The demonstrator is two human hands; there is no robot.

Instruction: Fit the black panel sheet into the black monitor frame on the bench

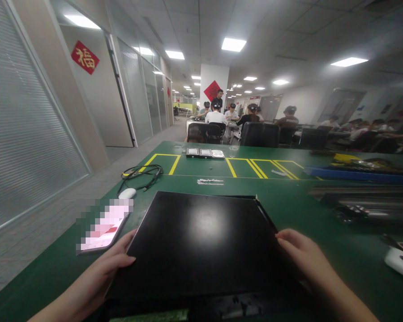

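A flat black panel (201,241) lies tilted on the green table (289,197) right in front of me. My left hand (112,261) grips its left edge, thumb curled onto the top face. My right hand (304,255) holds the right edge, fingers pressed along the side. A phone (102,228) with a lit screen lies just left of the panel, close to my left hand. Under the panel's near edge a darker base shows, partly hidden.
A white mouse (127,193) and a black cable (143,172) lie at the left. Small trays (205,153) sit inside yellow floor-style markings. Metal parts (362,203) and a white device (401,263) crowd the right. Several people sit at far tables.
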